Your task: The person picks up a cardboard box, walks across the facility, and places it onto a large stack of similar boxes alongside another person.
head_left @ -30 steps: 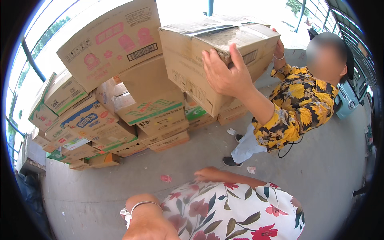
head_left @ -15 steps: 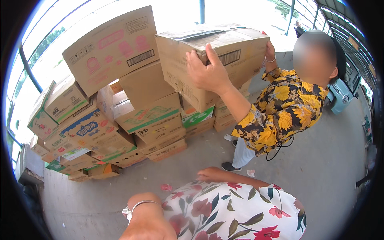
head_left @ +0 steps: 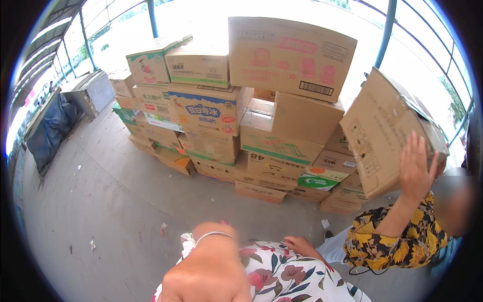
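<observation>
My left hand (head_left: 206,277) is raised close at the lower edge, its back toward me, with a silver bangle and a white band at the wrist. Its fingers run out of the picture, so their grip is hidden. Lower right of centre, my right hand (head_left: 300,246) hangs by my white floral garment (head_left: 282,274), fingers loosely apart and holding nothing. At the right, a person in a black and yellow flowered top (head_left: 397,236) holds up a large brown cardboard box (head_left: 377,136), tilted, with one hand (head_left: 416,168) flat against it. Neither of my hands touches a box.
A wall of stacked cardboard boxes (head_left: 279,151) stands ahead, with a big pink-printed box (head_left: 292,58) on top. Left of it are a dark tarp (head_left: 53,131) and a grey block (head_left: 95,93). Litter (head_left: 92,244) lies on the concrete floor (head_left: 110,201). Blue posts (head_left: 386,32) rise behind.
My view has swung right to left, so the stack now sits more to the right. The other person's box has tilted and appears further right. My left hand shows higher in the picture.
</observation>
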The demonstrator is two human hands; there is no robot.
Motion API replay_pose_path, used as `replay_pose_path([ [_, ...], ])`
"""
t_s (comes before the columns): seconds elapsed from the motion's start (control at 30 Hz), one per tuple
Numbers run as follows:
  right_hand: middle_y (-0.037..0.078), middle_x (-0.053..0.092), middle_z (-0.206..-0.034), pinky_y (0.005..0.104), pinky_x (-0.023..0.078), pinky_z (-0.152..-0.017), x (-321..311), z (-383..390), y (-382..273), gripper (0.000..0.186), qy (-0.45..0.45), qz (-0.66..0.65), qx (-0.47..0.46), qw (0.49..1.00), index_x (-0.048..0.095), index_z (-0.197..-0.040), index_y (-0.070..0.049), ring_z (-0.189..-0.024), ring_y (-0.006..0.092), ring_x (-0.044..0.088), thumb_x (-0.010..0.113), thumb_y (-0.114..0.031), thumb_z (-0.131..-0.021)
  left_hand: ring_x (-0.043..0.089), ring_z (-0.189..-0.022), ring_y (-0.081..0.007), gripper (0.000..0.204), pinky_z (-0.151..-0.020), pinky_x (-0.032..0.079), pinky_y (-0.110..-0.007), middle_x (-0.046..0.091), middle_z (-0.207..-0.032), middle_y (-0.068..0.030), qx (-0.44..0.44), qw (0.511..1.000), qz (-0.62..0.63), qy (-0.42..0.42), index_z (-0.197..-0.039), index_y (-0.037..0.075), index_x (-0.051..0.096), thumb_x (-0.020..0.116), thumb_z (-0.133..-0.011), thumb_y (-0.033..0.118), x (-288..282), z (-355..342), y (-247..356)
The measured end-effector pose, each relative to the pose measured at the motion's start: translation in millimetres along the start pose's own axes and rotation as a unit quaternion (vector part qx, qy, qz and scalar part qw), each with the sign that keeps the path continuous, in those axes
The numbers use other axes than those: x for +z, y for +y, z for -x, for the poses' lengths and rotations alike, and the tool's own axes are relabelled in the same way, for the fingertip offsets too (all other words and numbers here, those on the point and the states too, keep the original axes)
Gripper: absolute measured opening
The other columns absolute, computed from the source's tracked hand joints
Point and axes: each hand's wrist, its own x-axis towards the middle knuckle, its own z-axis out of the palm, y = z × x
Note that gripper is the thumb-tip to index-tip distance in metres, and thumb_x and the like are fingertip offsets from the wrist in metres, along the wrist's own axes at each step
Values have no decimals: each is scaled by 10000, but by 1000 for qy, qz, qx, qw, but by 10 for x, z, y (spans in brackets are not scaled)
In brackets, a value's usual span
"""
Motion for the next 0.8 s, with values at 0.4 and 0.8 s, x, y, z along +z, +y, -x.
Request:
replay_pose_path([
  [0.4, 166, 589, -898, 279, 442, -666, -8, -59, 88, 372, 12, -12, -5, 1000, 509, -1051, 6, -790, 212, 587, 515, -279, -811, 472, -533, -195, 377, -788, 435, -396, 423, -568, -66, -13, 999, -15, -28, -577, 40, 457, 290, -889, 171, -63, 37, 71],
  [0.8, 172, 588, -913, 283, 448, -675, 15, -138, 182, 343, 14, -23, 4, 1000, 511, -1042, -8, -791, 229, 584, 535, -251, -802, 456, -510, -194, 384, -795, 434, -431, 409, -550, -64, -6, 1000, 5, -10, -567, 39, 447, 287, -886, 179, -163, 114, 188],
])
